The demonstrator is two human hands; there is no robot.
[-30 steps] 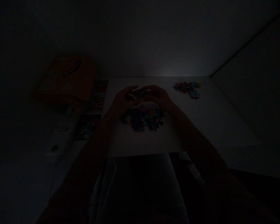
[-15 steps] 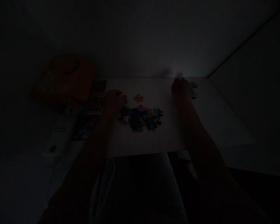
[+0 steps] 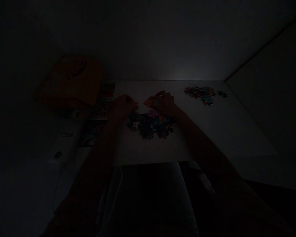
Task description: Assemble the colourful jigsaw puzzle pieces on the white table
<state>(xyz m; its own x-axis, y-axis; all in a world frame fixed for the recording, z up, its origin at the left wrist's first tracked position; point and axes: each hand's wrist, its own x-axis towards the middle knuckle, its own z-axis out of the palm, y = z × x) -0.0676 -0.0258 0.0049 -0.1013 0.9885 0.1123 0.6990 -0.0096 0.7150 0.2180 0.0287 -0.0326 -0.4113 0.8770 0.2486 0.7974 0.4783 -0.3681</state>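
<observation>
Very dim light leaves the fingers hard to make out. My left hand (image 3: 123, 104) is closed, with a small orange puzzle piece (image 3: 136, 104) at its fingertips. To its right, my right hand (image 3: 165, 102) pinches another orange puzzle piece (image 3: 148, 102) at or just above the table. A small gap separates the two pieces. Just below both hands lies a dark, partly joined cluster of puzzle pieces (image 3: 148, 125) with purple, yellow and teal patches. My right wrist covers part of its upper right edge.
A second heap of loose puzzle pieces (image 3: 203, 93) lies at the back right of the white table (image 3: 153, 151). An orange box or bag (image 3: 71, 82) stands at the left, beside printed picture sheets (image 3: 93, 131) and a white object (image 3: 62, 138). A wall (image 3: 148, 49) borders the table's back.
My right hand has moved left from the far right heap to the orange piece in the middle, uncovering the heap. My left hand stays almost where it was.
</observation>
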